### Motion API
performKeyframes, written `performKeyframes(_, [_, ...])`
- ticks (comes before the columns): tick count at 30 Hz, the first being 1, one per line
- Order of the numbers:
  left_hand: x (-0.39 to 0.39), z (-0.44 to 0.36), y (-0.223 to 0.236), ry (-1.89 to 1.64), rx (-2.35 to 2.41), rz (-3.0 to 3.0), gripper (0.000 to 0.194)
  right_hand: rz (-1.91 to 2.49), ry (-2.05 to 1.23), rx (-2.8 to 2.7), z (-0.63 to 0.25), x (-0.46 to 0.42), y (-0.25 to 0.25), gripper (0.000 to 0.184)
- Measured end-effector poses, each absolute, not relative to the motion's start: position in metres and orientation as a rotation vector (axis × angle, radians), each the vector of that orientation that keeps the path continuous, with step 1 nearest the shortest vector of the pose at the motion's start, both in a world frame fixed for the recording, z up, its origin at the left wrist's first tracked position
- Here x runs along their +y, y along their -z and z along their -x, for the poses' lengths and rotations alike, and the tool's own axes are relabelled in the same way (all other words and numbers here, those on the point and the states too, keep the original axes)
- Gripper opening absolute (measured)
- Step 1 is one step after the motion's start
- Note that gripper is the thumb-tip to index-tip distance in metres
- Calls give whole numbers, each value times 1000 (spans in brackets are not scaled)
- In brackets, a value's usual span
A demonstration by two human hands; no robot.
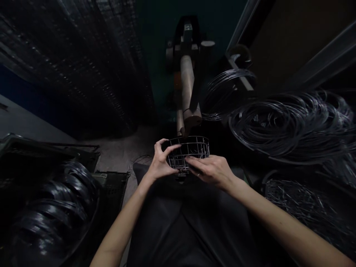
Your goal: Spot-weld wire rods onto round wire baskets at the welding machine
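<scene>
A round wire basket point(191, 148) of thin metal rods sits in front of me, just below the tip of a welding machine's arm point(188, 85). My left hand point(162, 159) grips its left side, thumb low and fingers spread over the upper rings. On the near right side, my right hand point(210, 167) has its fingers pressed together against the wires. Whether a small wire lies under those fingertips I cannot make out. The lower electrode of the machine is partly hidden behind the basket.
Large coils of wire rings point(278, 122) are heaped at the right, and more rings point(228, 81) hang on a bracket. A bin of short wire pieces point(300, 200) stands lower right. At the left, a dark crate point(111, 185) stands near bundled rings point(61, 204). Dark stacked wirework point(69, 55) rises upper left.
</scene>
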State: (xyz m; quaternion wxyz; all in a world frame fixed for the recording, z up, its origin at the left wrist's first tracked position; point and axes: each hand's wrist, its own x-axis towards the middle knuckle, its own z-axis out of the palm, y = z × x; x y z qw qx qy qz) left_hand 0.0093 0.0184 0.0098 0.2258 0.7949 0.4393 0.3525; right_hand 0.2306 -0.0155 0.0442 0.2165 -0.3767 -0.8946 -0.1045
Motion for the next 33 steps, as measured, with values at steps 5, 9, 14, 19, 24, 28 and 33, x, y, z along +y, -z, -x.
performKeyframes(5, [29, -8, -6, -999, 1209, -2149, 79, 1063, 321, -2495, -230, -4, -46, 25])
performKeyframes(9, [38, -8, -4, -995, 1214, -2138, 81, 1114, 307, -2508, -231, 4, -46, 27])
performKeyframes(14, [43, -7, -7, -969, 1185, -2133, 80, 1213, 211, -2522, -230, 8, -47, 29])
performKeyframes(19, [42, -7, -13, -957, 1200, -2110, 79, 1277, 74, -2517, -228, 4, -52, 29])
performKeyframes(24, [57, -10, -14, -952, 1282, -2075, 80, 1339, 106, -2429, -226, 13, -51, 25])
performKeyframes(28, [70, -11, -15, -981, 1271, -2063, 80, 1367, 79, -2303, -227, 20, -48, 24])
performKeyframes(33, [74, -9, -17, -977, 1244, -2073, 81, 1442, -25, -2119, -234, 19, -45, 17])
